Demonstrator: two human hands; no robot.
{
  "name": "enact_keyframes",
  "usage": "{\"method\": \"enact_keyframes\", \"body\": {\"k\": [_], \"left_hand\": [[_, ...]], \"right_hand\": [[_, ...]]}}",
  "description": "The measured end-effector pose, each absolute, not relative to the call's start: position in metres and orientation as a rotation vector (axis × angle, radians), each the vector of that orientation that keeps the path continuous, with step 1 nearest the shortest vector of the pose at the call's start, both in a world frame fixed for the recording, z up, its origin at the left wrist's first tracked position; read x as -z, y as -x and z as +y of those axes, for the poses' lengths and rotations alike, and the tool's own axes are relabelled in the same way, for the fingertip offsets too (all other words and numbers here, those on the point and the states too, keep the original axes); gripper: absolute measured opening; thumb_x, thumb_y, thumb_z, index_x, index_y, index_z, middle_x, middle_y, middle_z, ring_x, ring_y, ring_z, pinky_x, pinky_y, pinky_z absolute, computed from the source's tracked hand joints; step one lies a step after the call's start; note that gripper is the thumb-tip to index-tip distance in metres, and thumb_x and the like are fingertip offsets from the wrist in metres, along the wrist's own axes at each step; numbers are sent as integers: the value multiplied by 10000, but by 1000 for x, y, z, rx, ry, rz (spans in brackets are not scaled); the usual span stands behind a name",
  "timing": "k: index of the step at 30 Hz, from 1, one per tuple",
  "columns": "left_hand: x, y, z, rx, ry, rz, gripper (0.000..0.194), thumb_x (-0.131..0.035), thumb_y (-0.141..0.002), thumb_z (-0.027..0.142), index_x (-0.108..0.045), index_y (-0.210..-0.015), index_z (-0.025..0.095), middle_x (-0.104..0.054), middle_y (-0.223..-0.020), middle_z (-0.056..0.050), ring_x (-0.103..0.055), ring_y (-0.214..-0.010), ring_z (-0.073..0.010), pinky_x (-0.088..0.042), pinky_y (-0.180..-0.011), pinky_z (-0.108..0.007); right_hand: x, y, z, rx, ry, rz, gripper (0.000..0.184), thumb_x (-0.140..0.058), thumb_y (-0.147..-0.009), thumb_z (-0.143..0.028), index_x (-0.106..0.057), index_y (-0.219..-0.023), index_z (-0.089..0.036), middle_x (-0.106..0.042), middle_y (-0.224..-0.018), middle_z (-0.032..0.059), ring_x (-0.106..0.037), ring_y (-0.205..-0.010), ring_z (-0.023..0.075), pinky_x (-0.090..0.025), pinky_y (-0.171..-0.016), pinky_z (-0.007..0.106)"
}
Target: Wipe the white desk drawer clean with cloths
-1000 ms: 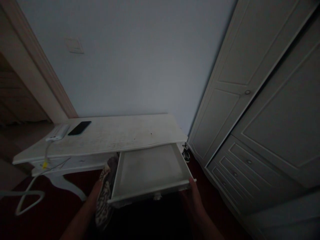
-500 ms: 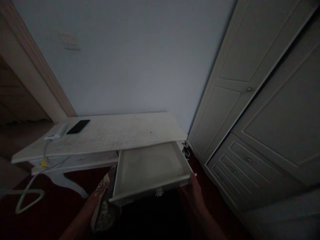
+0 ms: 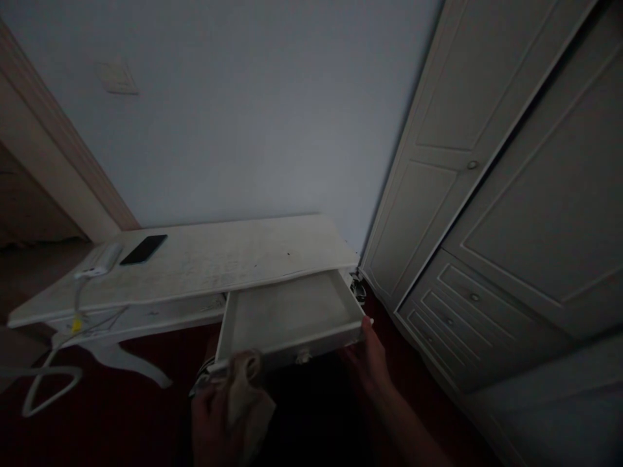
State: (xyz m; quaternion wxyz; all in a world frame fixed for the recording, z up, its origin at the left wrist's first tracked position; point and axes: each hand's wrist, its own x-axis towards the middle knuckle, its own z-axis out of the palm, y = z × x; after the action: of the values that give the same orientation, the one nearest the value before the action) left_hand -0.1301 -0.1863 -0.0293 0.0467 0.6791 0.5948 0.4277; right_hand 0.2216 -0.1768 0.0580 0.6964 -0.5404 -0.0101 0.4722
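Observation:
A white drawer (image 3: 292, 311) is pulled out from the white table (image 3: 253, 243), and its inside is bare. My right hand (image 3: 367, 357) grips the drawer's front right corner, with the thumb on the rim and the fingers underneath. At the front left corner, my left hand (image 3: 217, 415) is closed on a bunched cloth (image 3: 246, 395), pale with a darker patterned part. The cloth touches the drawer's front edge there. A small knob (image 3: 302, 356) sits on the drawer front between my hands.
A dark phone (image 3: 145, 249) and a white power strip (image 3: 98, 259) with a cable lie on the table's left end. A white wardrobe (image 3: 438, 162) stands close on the right. Dark red carpet (image 3: 126, 415) covers the floor.
My left hand has moved the cloth from the drawer's left side round to its front left corner. My right hand keeps its grip. The view has shifted slightly.

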Motion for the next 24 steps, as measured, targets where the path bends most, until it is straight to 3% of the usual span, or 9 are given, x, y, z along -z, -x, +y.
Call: {"method": "enact_keyframes", "body": {"k": [3,7,13,19,24], "left_hand": [[25,115,-166,-1110,-2585,1690,532,-622,-761,145,-670,-1276,267,-561,-1278,-113,-607,-1151,-300,-590,-910,-434],[21,80,-147,-948,-2792,1564,630,-618,-712,43,-671,-1287,296,-614,-1274,-82,-621,-1171,-267,-577,-941,-358],[15,81,-136,-925,-2836,1502,581,-621,-746,92,-657,-1288,296,-648,-1278,-50,-643,-1166,-235,-572,-933,-304],[-19,123,-131,-1157,-2844,1745,495,-569,-831,144,-609,-1321,199,-576,-1266,-156,-609,-1133,-318,-576,-862,-419],[-46,65,-126,-1107,-3158,1246,508,-655,-864,207,-603,-1363,287,-640,-1234,-106,-628,-1124,-276,-541,-944,-423]], "right_hand": [[-50,-214,-169,-1092,1142,-25,630,-863,-686,-682,-715,-1137,-267,-776,-1039,19,-720,-911,243,-624,-754,373],[-41,-209,-159,-1097,1105,-64,618,-853,-701,-680,-707,-1153,-285,-774,-1064,12,-725,-971,246,-632,-797,379],[-43,-213,-150,-1083,1147,-35,623,-866,-662,-684,-729,-1113,-277,-769,-1118,24,-707,-1032,259,-634,-818,389],[-45,-213,-148,-1094,1126,-23,615,-882,-655,-673,-743,-1111,-285,-768,-1141,25,-696,-1096,277,-625,-835,383],[-46,-218,-150,-1155,1121,-67,640,-881,-668,-671,-745,-1153,-277,-770,-1170,41,-718,-1054,276,-614,-813,377]]}}
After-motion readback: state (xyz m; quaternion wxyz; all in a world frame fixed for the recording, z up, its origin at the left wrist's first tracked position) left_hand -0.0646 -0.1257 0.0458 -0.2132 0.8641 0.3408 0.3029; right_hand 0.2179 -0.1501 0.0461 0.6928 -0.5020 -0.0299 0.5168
